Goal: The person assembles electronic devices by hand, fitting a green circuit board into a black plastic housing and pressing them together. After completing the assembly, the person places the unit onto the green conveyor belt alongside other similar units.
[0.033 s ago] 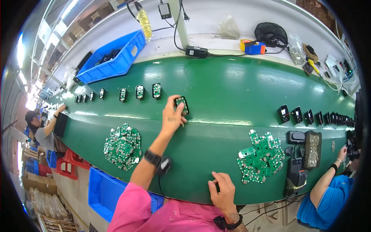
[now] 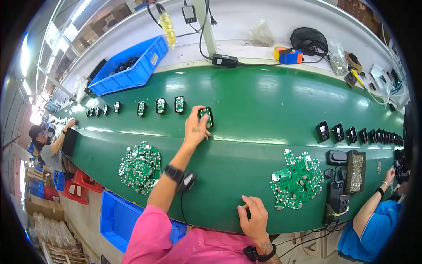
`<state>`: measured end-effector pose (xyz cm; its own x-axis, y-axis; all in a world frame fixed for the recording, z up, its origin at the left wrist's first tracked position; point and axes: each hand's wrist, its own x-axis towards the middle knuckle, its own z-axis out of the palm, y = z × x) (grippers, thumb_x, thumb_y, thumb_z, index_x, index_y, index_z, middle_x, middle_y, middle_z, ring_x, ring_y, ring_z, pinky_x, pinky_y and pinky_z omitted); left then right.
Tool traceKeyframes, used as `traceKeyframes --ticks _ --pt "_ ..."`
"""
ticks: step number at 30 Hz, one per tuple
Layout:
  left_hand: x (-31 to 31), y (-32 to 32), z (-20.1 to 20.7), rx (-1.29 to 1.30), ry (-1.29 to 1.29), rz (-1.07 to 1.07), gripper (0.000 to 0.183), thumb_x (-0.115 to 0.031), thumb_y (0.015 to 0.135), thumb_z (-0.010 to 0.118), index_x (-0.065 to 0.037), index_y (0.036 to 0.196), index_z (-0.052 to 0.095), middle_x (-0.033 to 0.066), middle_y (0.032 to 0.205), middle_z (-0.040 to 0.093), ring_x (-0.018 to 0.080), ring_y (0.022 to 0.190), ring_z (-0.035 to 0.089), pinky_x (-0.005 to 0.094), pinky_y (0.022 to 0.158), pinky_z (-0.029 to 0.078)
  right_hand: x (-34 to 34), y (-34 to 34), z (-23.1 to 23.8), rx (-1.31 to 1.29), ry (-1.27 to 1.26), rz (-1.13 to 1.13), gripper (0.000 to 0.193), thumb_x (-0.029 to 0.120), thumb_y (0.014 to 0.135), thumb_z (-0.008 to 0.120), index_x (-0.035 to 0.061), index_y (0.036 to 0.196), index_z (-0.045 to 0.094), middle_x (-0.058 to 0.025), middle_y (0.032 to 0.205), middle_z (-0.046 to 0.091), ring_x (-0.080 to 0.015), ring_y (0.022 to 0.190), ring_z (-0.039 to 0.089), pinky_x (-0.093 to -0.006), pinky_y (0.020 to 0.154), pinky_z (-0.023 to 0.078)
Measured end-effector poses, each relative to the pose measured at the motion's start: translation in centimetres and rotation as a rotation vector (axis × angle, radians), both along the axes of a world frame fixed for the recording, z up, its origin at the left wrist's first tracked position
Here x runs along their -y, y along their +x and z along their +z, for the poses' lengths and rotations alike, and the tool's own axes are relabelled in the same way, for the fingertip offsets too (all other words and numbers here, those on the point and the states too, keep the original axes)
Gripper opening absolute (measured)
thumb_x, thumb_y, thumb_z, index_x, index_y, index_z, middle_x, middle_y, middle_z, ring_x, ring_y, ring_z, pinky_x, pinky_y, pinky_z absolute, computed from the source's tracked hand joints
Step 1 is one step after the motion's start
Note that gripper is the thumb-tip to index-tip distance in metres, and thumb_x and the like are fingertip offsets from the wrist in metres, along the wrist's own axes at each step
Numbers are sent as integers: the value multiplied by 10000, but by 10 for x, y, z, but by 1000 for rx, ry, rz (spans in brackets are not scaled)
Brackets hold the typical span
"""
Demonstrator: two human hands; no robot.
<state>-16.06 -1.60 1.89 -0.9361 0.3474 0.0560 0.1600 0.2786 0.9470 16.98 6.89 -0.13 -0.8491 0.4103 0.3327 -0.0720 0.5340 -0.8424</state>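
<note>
My left hand (image 2: 194, 128) reaches over the middle of the green table, closed round a small black plastic case (image 2: 211, 116). A green circuit board (image 2: 205, 118) lies in that case, with my thumb over it. To its left runs a row of similar cases with boards in them, the closest one a black case (image 2: 179, 104). My right hand (image 2: 255, 218) is at the table's front edge with fingers curled; something dark shows between thumb and fingers, too hidden to name. Loose circuit boards form a left pile (image 2: 140, 166) and a right pile (image 2: 299, 179).
Black cases (image 2: 323, 131) line the far right. A corded black device (image 2: 187, 182) sits beside my left forearm. At right are a tray of small metal parts (image 2: 357, 171) and a black charger-like unit (image 2: 337, 200). A blue bin (image 2: 132, 79) stands behind. Co-workers sit at both ends.
My left hand and the case have shifted very slightly up, and the case has turned a little. My right hand stays where it was.
</note>
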Motion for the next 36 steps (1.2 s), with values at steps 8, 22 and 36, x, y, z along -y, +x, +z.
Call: traceKeyframes --ticks 8,22,36 --pt "2 -99 -23 -128 -268 85 368 -138 990 536 -42 1329 433 151 730 650 239 479 651 367 469 538 0 -1 -2 7 -56 -28 256 2 825 697 -16 1077 657 -152 975 643 -226 696 649 -326 642 526" --pt "34 -114 -44 -624 -474 115 452 -236 998 543 -12 1371 420 165 828 659 263 586 657 388 570 546 2 -6 3 3 -84 14 203 9 839 693 -17 1039 667 -147 933 647 -230 702 653 -325 637 525" --pt "-246 139 47 -639 -408 -697 953 -463 721 811 32 1401 364 257 1358 436 444 1138 573 498 839 564 0 1 4 17 -52 48 196 37 822 717 13 1010 671 -158 910 650 -313 756 652 -375 673 540"
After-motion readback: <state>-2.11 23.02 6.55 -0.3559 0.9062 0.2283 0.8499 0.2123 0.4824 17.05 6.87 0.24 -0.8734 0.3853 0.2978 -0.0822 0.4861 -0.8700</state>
